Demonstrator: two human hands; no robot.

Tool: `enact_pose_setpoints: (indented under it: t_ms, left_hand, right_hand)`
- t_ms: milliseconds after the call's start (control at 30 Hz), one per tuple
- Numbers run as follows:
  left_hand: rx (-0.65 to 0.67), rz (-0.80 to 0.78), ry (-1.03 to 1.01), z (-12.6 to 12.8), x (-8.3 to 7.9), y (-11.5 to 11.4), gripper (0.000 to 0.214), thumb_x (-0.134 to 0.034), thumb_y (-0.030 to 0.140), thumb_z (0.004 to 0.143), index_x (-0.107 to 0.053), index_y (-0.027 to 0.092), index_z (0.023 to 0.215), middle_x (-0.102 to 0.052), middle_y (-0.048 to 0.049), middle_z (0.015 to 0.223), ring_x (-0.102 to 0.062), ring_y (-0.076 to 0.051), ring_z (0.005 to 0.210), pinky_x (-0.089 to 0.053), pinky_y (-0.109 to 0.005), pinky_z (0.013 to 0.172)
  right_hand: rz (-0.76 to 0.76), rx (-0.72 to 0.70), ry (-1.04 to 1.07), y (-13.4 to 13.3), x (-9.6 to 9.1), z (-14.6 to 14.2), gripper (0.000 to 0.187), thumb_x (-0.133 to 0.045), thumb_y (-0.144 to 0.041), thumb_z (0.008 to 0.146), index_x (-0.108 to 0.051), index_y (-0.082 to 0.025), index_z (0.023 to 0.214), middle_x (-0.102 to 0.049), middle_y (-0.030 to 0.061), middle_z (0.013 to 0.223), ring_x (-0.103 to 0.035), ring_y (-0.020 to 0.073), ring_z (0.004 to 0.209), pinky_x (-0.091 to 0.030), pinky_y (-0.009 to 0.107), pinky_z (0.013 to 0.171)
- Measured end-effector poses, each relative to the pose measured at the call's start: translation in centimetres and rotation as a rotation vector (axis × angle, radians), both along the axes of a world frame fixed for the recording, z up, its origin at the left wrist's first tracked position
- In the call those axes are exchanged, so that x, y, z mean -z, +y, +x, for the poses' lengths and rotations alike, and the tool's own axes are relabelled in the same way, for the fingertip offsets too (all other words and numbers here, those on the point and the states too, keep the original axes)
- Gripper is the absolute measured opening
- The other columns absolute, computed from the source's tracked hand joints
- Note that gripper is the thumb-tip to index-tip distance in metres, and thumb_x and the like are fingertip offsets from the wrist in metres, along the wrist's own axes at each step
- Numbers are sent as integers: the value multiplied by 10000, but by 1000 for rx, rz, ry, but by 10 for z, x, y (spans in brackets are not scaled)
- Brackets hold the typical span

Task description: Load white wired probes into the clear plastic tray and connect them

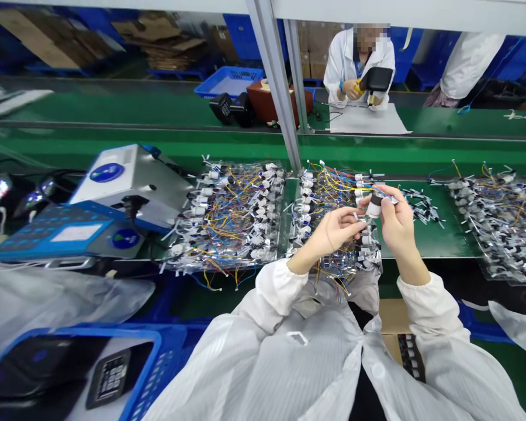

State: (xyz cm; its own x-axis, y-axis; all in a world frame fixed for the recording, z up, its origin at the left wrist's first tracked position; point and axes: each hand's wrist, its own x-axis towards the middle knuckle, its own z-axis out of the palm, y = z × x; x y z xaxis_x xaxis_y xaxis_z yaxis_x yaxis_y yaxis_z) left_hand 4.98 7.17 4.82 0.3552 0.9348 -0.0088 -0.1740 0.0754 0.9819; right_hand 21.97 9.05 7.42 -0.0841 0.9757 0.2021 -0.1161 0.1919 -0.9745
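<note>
White smock (263, 351) lies nearest, below the grip. Boxy grey machine (138, 175) stands well left of it; rows of wired parts (305, 200) lie beneath. Left hand (335, 231), just beside, has fingertips close together, contents uncertain; right hand (397, 225) pinches a black-and-white cylinder (374, 209). Possible fault: wires (339, 179) snagging on neighbouring parts, from tangling beneath the grip. Machine's round blue label (107, 172): illegible.

In the lower middle of the frame, a loose white coat (284, 362) with fine stripes is worn. The sleeves (438, 313) end in gathered cuffs (284, 279). Where the front opens, black clothing (363, 394) is visible. The left hand (335, 231) and right hand (398, 227) are bare.
</note>
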Motion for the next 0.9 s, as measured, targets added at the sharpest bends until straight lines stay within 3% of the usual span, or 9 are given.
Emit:
enact_pose_setpoints:
  t_ms: [100, 233, 367, 500, 600, 733, 900]
  left_hand:
    - [-94, -22, 32, -34, -4, 8, 362, -853, 375, 781, -737, 213, 1083, -636, 9, 736, -606, -104, 590, -514, -235, 539]
    - [-253, -49, -48, -71, -1, 23, 314, -853, 342, 753, -767, 226, 1032, -576, 40, 643, -501, -69, 513, -387, -193, 455]
    - [-201, -133, -30, -78, 10, 44, 278, -877, 347, 715, -781, 153, 890, -599, 6, 618, -522, -74, 529, -343, -183, 447]
    - [-130, -67, 138, -70, 13, 59, 345, -894, 314, 707, -790, 150, 992, -695, -27, 713, -552, -78, 557, -405, -195, 484]
    - [-87, 41, 211, -63, 8, 65, 365, -878, 299, 737, -790, 153, 1060, -732, -34, 770, -578, -82, 585, -473, -210, 550]
    - [-52, 156, 223, -49, -7, 72, 318, -814, 346, 830, -798, 149, 1079, -733, -37, 745, -615, -105, 608, -519, -246, 613]
    - [-5, 219, 167, -18, -19, 81, 283, -781, 377, 883, -775, 145, 1044, -685, -17, 669, -640, -116, 597, -512, -237, 582]
  right_hand:
    - [188, 238, -47, 9, 4, 28, 344, -682, -559, 954, -696, -310, 1191, -691, 44, 1006, -681, 186, 825, -566, 327, 644]
    - [184, 360, 120, 17, 10, 83, 271, -679, -464, 960, -717, -271, 1147, -528, -40, 717, -496, 115, 504, -419, 281, 469]
    - [200, 455, 200, 18, 19, 131, 113, -740, -360, 887, -684, -299, 965, -407, -66, 625, -358, 113, 429, -297, 281, 422]
    - [188, 505, 246, 16, 27, 156, 150, -766, -292, 808, -619, -319, 827, -380, -55, 625, -341, 130, 435, -262, 301, 431]
    - [143, 432, 283, 11, 24, 160, 78, -733, -323, 811, -679, -285, 852, -463, -32, 651, -411, 132, 474, -320, 301, 457]
    - [163, 343, 238, 2, 16, 143, 141, -770, -297, 832, -703, -252, 947, -619, -7, 682, -493, 142, 489, -383, 295, 464]
    - [261, 291, -95, -4, 14, 95, 158, -809, -327, 871, -714, -234, 957, -700, 8, 736, -568, 134, 510, -429, 274, 465]
